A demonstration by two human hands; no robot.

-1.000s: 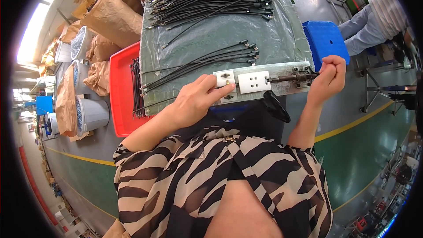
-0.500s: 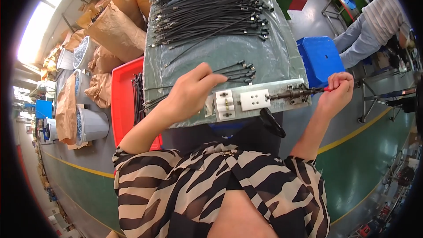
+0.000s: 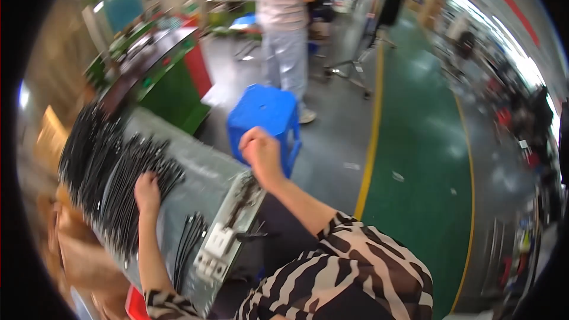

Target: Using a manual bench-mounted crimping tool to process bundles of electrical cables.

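My left hand (image 3: 147, 191) reaches over the pile of black cables (image 3: 121, 186). Its fingers are curled together against them, but blur hides whether a cable is between them. My right hand (image 3: 261, 153) is a fist at the far end of a metal fixture (image 3: 204, 264), wrapped round the handle of its toggle clamp (image 3: 242, 201); the handle is hidden by the hand. A white block (image 3: 220, 241) sits on the fixture in line with the clamp. Beside the fixture, on the table, lies a smaller bunch of black cables (image 3: 188, 240).
The table (image 3: 198, 169) has a plastic-covered top. Past my right hand stands a blue stool (image 3: 264, 109). A person (image 3: 284, 41) in a striped top stands beyond it, near a green machine cabinet (image 3: 178, 95). Brown paper bags (image 3: 86, 234) and a red bin (image 3: 136, 303) are left of the table.
The view has swung to the right. My left hand has left the small bunch near the fixture and moved out to the large cable pile. My right hand stays at the clamp end.
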